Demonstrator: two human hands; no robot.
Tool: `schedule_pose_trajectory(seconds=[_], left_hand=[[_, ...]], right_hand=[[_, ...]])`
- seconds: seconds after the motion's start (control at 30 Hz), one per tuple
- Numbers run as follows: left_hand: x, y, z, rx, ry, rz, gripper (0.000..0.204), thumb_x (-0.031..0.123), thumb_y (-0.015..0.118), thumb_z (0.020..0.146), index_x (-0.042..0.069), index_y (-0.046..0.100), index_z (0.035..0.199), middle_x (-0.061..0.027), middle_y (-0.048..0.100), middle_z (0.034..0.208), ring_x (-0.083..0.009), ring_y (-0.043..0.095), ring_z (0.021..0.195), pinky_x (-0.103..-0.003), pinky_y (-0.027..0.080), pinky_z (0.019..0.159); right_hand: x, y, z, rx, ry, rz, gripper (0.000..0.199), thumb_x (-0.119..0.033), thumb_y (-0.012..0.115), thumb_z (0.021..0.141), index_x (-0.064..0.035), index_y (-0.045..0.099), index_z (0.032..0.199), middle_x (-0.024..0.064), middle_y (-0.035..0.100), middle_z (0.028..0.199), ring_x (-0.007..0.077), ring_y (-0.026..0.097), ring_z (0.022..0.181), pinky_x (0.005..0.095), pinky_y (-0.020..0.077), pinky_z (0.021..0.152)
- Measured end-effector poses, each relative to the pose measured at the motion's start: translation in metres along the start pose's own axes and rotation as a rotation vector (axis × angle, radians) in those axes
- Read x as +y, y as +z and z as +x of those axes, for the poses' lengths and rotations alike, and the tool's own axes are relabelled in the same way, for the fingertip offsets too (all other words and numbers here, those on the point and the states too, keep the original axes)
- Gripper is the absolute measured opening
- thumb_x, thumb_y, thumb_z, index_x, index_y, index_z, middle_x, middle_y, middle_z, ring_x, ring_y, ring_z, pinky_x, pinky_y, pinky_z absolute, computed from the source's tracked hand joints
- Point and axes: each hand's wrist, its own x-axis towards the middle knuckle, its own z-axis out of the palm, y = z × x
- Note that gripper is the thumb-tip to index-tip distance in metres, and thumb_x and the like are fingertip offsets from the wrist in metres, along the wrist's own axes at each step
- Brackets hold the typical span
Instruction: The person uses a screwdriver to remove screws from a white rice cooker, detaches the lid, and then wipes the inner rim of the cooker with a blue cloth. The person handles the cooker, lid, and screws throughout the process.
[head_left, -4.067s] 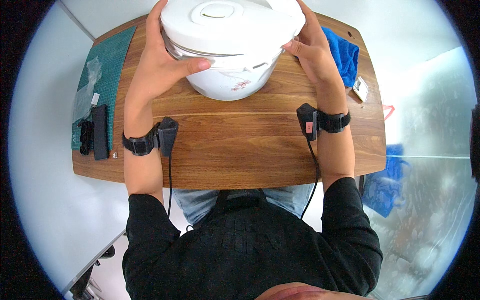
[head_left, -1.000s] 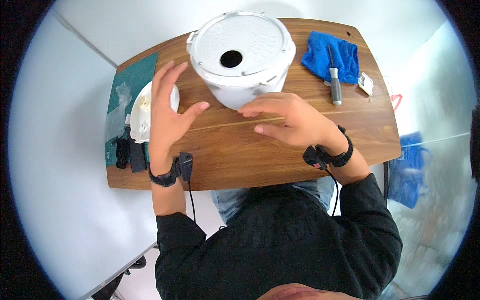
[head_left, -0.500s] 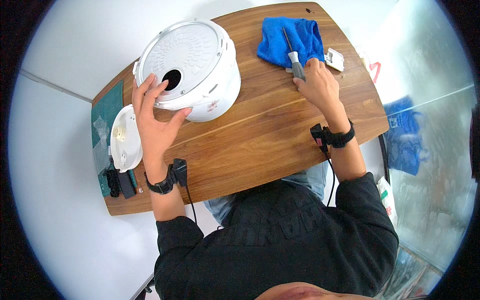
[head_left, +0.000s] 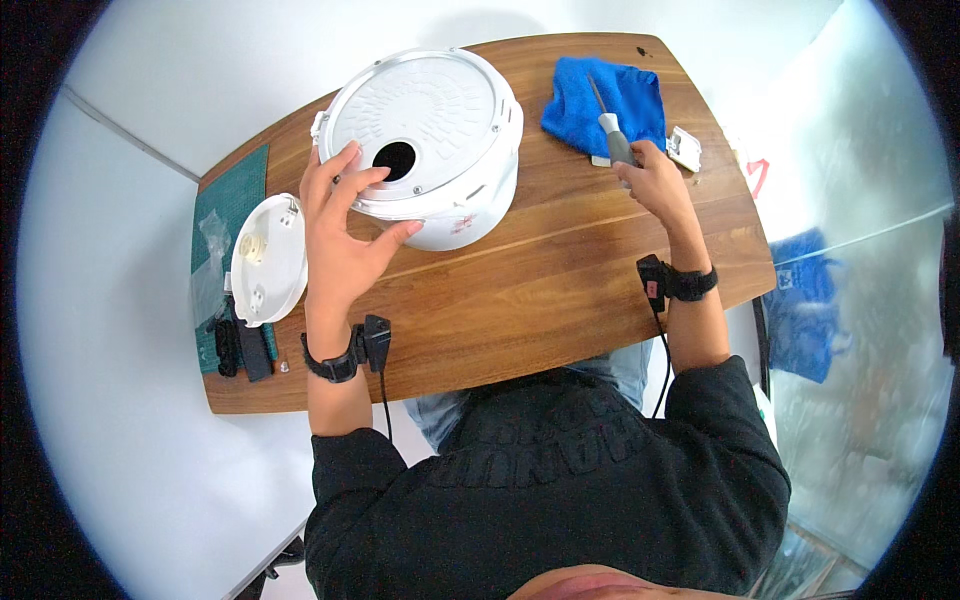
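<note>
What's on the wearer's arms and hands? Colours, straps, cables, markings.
Left hand and right hand: no gloves. Black sleeves end near the elbows. Each wrist has a black strap carrying a black angular module with a thin black cable. The right module bears a small pinkish-red label; none visible on the left.

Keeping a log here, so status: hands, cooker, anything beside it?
Left hand on white cooker. Right hand gripping screwdriver over blue cloth. White cover left of cooker.
</note>
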Motion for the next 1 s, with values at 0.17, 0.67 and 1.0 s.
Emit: schedule_pose_trajectory(seconds=[0.17, 0.67, 1.0], left_hand=[[-0.008, 0.001, -0.003, 0.025, 0.043, 0.007, 0.064, 0.029, 0.098, 0.061, 0.017, 0.074, 0.119, -0.0060, 0.052, 0.148, -0.0446, 0.031, 0.147, -0.061, 0.032, 0.118], [0.016, 0.017, -0.002, 0.142, 0.037, 0.295, 0.083, 0.056, 0.090, 0.068, 0.014, 0.063, 0.135, -0.0131, 0.054, 0.141, -0.0486, 0.034, 0.138, -0.063, 0.031, 0.115], [0.015, -0.008, 0.012, 0.319, 0.143, 0.133, 0.035, 0.034, 0.066, 0.101, 0.006, 0.073, 0.121, -0.0098, 0.066, 0.113, -0.0288, 0.057, 0.108, -0.042, 0.045, 0.096]], right_hand=[[-0.039, -0.031, -0.034, 0.019, -0.138, 0.568, 0.051, -0.019, 0.071, 0.096, 0.0043, 0.055, 0.138, 0.0147, 0.072, 0.092, 0.0170, 0.066, 0.081, 0.0303, 0.0500, 0.069], [-0.147, -0.028, -0.027, 0.083, -0.568, 1.256, 0.033, -0.028, 0.058, 0.107, 0.0005, 0.068, 0.120, 0.0056, 0.065, 0.086, 0.0121, 0.059, 0.077, 0.0279, 0.0503, 0.068], [-0.187, -0.011, -0.020, -0.048, -0.490, 1.309, 0.042, -0.041, 0.059, 0.106, -0.0006, 0.071, 0.110, 0.0002, 0.057, 0.076, 0.0084, 0.051, 0.068, 0.0241, 0.0430, 0.062]])
